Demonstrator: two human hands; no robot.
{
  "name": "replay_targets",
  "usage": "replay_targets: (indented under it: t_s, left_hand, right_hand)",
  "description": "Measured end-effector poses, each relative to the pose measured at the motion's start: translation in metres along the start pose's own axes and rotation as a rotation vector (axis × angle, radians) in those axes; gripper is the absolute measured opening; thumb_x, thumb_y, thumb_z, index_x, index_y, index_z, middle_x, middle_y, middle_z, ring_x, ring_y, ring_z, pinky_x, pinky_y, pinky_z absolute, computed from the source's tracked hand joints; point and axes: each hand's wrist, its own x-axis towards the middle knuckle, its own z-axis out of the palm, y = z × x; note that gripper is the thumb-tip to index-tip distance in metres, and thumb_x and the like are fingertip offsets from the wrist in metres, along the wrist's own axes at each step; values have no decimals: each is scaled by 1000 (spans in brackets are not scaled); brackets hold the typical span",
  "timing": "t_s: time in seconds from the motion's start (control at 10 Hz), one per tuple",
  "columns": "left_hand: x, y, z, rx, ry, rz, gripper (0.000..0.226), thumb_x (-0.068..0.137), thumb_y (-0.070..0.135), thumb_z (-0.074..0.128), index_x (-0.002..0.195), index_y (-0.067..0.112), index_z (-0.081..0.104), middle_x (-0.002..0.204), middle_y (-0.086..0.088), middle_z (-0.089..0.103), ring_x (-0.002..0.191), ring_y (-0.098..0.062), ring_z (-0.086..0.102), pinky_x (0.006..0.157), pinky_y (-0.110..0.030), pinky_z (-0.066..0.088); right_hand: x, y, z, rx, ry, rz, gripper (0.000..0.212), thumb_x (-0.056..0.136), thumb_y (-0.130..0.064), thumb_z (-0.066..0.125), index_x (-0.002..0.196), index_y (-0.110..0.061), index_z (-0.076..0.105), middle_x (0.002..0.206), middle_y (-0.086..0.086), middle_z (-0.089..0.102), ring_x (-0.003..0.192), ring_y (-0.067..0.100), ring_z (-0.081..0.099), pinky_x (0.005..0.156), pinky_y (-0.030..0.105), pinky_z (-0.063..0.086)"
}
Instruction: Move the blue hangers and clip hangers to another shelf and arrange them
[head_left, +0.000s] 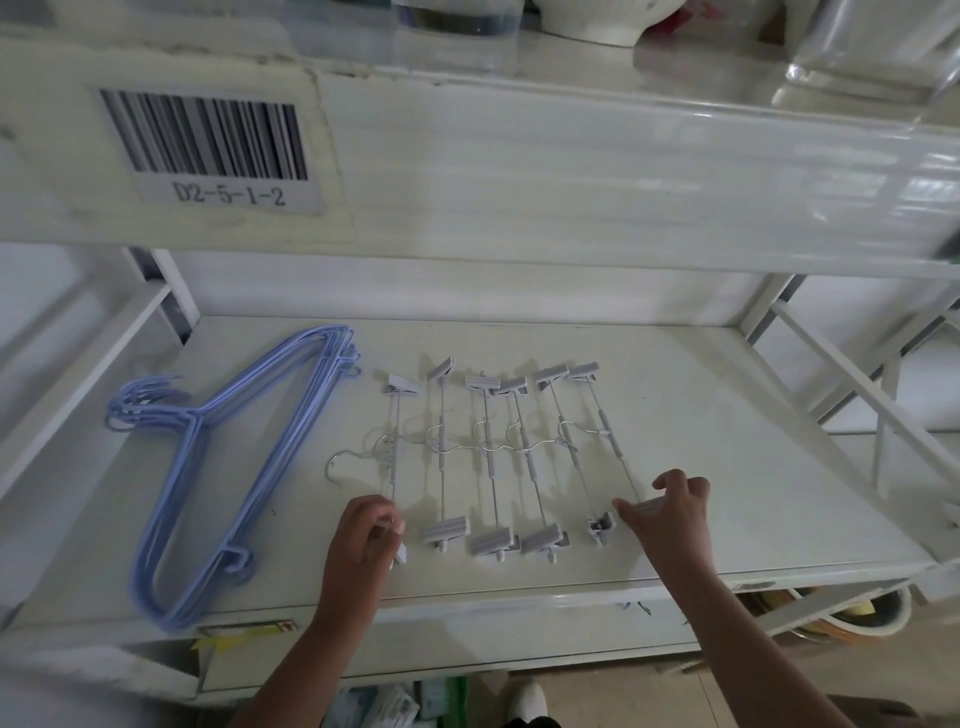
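Note:
A stack of blue hangers (208, 462) lies flat at the left of the white shelf (727, 441), hooks pointing left. To its right, several grey clip hangers (488, 457) lie side by side in a row, their bars running front to back. My left hand (363, 540) pinches the near clip of the leftmost clip hanger. My right hand (670, 509) grips the near clip of the rightmost clip hanger, with its fingers curled over it.
An upper shelf edge with a barcode label (218, 150) reading D2-5-1-2 hangs above. Clear plastic containers (872, 47) stand on that upper shelf. Bowls (831, 618) sit on the level below at the right. White frame struts (852, 384) border the right side.

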Motion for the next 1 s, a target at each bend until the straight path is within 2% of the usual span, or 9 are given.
replay_targets:
  t_s: [0.1,0.2,0.4,0.5,0.6,0.7,0.8,0.9,1.0]
  left_hand:
    - [0,-3,-1,3,-8,-12,27,80,38,51,85,13,62,96,3,59,78,-12,62,62,-18,50]
    - [0,-4,0,7,-12,-21,26,81,39,51,85,15,61,95,3,59,78,-12,61,62,-20,50]
    - [1,-5,-2,-18,-23,-65,32,81,43,51,89,14,61,96,4,59,72,-14,61,60,-31,50]
    - [1,-5,-3,-13,-4,-93,33,81,45,50,92,16,61,98,7,58,80,-15,60,66,-26,50]
    - [4,-8,-4,1,-52,-93,33,82,46,48,95,18,61,100,9,56,89,-12,59,73,-19,49]
    - [7,-4,-6,2,-56,-110,36,78,46,46,91,15,60,100,1,55,89,-7,57,77,-21,45]
    - [17,7,-13,19,-33,-135,39,74,48,44,91,17,59,100,-4,56,92,-2,54,79,-15,41]
    - [29,23,-18,45,-32,-241,42,72,51,48,100,22,61,108,1,58,102,-4,56,79,-15,38]
    - [51,44,-32,209,-177,-337,39,82,40,55,111,15,60,116,-2,58,109,-18,57,80,-22,40]
  right_hand:
    - [-5,1,0,-17,-2,-8,56,71,-28,85,109,-11,46,113,2,32,75,21,51,66,30,43]
    - [-9,1,1,-15,-7,-13,57,72,-27,84,110,-10,46,114,4,35,80,24,52,66,31,43]
    - [-10,-1,4,-43,-43,2,55,77,-34,79,115,-11,47,116,3,37,78,23,53,66,31,43]
    - [-9,-6,5,-47,-46,41,53,83,-38,72,121,-10,49,124,7,42,77,22,54,67,32,42]
    - [-5,-6,3,-53,-70,29,53,86,-41,66,127,-10,50,129,9,46,89,23,57,74,35,46]
    - [-1,-8,-2,-79,-62,-13,55,89,-42,62,132,-11,51,135,12,48,116,30,54,93,44,49]
    - [8,-12,-9,-118,-92,-41,56,90,-34,62,138,-9,47,142,14,45,126,34,48,104,45,42]
    - [12,-27,-19,-59,-194,13,61,89,-25,63,144,-8,43,148,15,39,129,34,47,100,37,39]
    - [18,-49,-37,-14,-335,42,58,89,-30,65,141,-13,47,142,11,49,129,28,50,98,33,39]
